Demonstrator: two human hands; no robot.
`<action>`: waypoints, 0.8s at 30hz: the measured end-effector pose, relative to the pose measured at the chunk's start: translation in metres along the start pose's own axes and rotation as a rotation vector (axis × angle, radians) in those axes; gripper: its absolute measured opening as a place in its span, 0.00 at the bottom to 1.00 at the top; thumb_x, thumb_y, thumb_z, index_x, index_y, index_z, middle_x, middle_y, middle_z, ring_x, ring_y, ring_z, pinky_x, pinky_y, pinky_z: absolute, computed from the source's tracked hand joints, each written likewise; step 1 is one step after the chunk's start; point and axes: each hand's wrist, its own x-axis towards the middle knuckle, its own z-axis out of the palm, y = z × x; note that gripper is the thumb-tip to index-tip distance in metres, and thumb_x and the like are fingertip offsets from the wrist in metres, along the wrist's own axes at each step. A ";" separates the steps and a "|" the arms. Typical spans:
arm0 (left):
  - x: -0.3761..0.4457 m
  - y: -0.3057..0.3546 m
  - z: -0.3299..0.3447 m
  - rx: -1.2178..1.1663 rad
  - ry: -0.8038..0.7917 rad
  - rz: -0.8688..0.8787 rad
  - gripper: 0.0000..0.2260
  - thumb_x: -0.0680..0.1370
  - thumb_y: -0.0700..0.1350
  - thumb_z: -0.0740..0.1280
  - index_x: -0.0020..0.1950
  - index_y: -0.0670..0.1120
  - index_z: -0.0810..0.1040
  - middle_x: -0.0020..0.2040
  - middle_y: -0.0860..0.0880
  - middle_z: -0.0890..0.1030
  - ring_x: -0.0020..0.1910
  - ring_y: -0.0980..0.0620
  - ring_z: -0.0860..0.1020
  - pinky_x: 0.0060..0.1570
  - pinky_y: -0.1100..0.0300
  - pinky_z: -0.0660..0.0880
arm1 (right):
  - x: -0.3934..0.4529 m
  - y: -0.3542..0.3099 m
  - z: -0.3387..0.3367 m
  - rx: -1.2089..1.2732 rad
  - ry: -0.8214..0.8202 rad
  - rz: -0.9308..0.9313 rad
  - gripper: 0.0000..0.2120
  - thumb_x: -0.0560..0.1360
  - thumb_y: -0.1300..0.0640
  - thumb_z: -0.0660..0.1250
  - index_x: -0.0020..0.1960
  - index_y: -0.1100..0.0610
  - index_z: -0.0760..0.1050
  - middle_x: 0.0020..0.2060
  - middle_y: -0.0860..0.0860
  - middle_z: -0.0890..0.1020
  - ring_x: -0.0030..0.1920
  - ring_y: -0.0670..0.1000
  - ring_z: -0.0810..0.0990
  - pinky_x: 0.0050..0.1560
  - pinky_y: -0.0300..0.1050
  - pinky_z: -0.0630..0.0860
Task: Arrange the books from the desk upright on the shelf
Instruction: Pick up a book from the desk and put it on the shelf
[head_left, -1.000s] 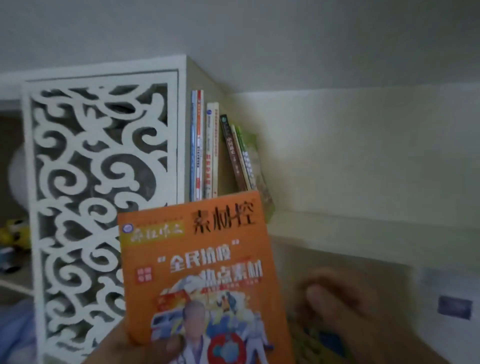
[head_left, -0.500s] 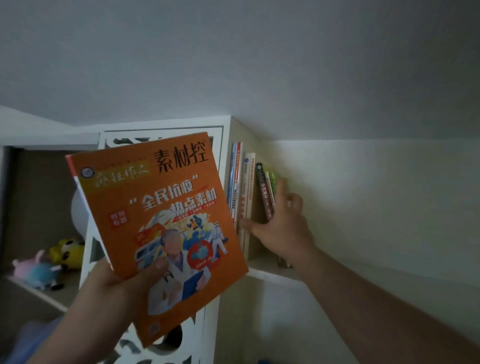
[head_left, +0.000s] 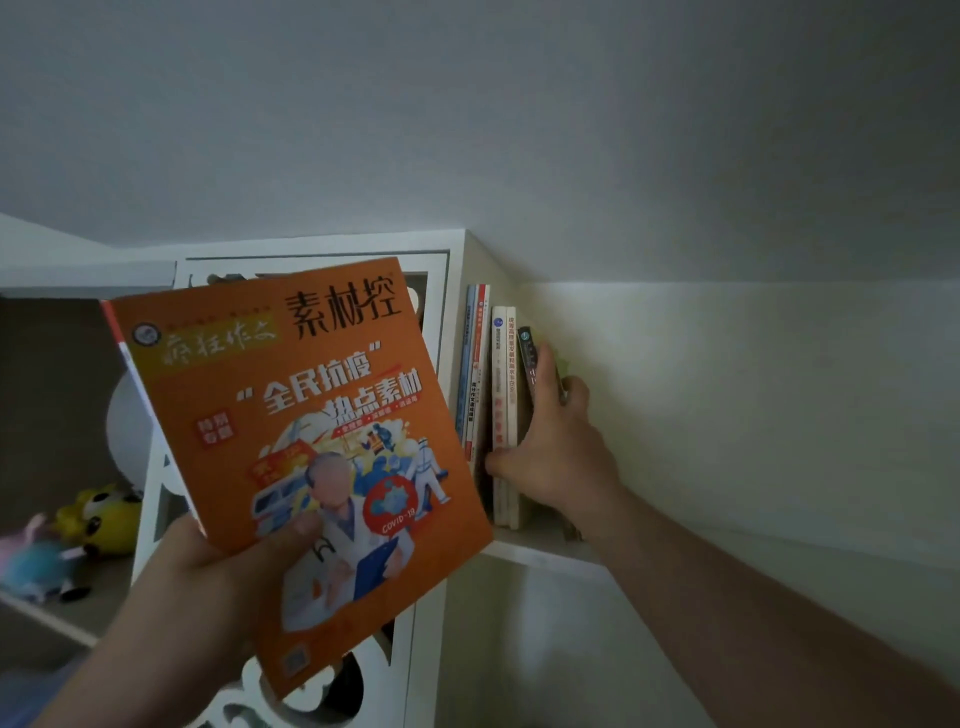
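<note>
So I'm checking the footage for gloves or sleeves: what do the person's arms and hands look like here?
Both are bare. The left hand and right hand wear no gloves, and no rings, watch or bands show. The forearms in view are uncovered, with no sleeve reaching into the picture. The dim light hides finer detail.

Orange book (head_left: 291, 441), black title, white lettering; white fretwork panel (head_left: 436, 332); yellow plush toy (head_left: 104, 514).

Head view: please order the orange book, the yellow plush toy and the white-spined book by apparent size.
1. orange book, though it is nearest the camera
2. white-spined book
3. yellow plush toy, similar, so unsure
</note>
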 end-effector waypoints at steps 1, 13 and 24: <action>0.006 -0.006 -0.003 0.005 0.004 0.017 0.16 0.72 0.44 0.76 0.54 0.63 0.85 0.55 0.51 0.87 0.53 0.40 0.86 0.54 0.30 0.79 | -0.002 -0.001 0.003 -0.031 0.027 0.009 0.66 0.68 0.44 0.82 0.78 0.33 0.27 0.78 0.53 0.56 0.62 0.59 0.78 0.51 0.56 0.82; 0.046 -0.001 0.079 0.367 -0.047 0.344 0.08 0.84 0.55 0.63 0.61 0.65 0.79 0.57 0.59 0.85 0.54 0.54 0.85 0.47 0.52 0.85 | -0.022 0.061 -0.061 -0.060 0.186 0.092 0.56 0.74 0.51 0.73 0.81 0.39 0.32 0.74 0.54 0.67 0.61 0.60 0.79 0.53 0.51 0.73; 0.110 -0.034 0.172 0.760 0.080 0.627 0.37 0.82 0.48 0.67 0.82 0.60 0.48 0.68 0.43 0.68 0.56 0.41 0.79 0.51 0.44 0.81 | -0.040 0.062 -0.071 -0.169 0.162 0.021 0.52 0.74 0.47 0.71 0.81 0.36 0.35 0.73 0.48 0.65 0.59 0.62 0.80 0.51 0.54 0.74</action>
